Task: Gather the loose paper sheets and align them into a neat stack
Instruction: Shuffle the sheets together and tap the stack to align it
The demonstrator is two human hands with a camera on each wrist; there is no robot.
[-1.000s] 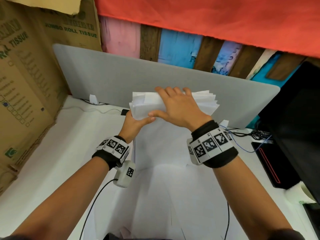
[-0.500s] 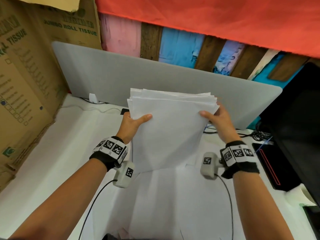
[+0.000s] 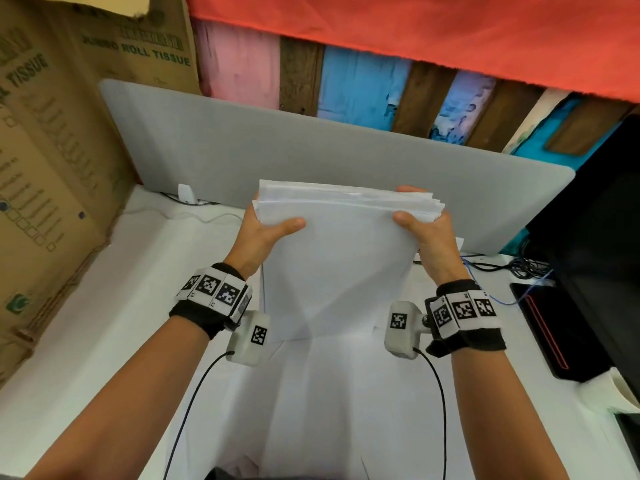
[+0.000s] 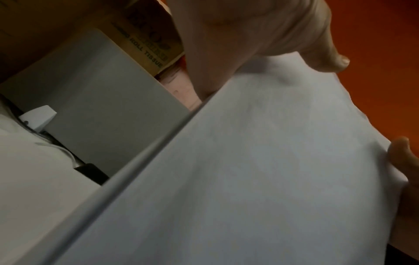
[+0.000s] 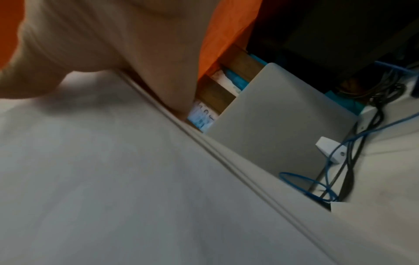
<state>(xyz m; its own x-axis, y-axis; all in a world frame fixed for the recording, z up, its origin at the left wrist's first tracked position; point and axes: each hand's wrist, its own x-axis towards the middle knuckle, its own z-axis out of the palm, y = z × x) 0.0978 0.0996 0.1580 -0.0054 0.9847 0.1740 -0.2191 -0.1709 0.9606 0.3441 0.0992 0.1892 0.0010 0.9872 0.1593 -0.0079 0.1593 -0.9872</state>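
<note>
While both forearms reach forward and slightly upward from the lower corners of the head view, the left hand [image 3: 266, 233] and the right hand [image 3: 427, 233] hold a thick stack of white paper sheets [image 3: 341, 258] upright between them, one hand on each side edge near the top. The wrists, each wrapped in a black band with square markers, sit level with one another, palms turned inward toward the stack.

Beyond the fingertips stands a grey felt desk divider panel [image 3: 311, 147], and behind it a wall of painted wooden planks under a red cloth [image 3: 415, 32]. Out past the left hand's knuckles leans a brown cardboard tissue box [image 3: 52, 161]; out past the right hand's knuckles are a black monitor [image 3: 602, 237] and a tangle of dark and blue cables [image 3: 519, 268]. Below the hands, further white sheets [image 3: 329, 393] lie flat on the white desk top [image 3: 104, 306], and the stack's lower edge meets them.

The left thumb lies across the front sheet while the other fingers curl behind — a firm grip on the left edge. The right thumb presses the front near the upper right corner, and the right fingertips [image 3: 410, 189] show over the top edge from behind, so this hand grips too. The sheets' top edges are not yet flush — several layers show stepped at the upper right.
</note>
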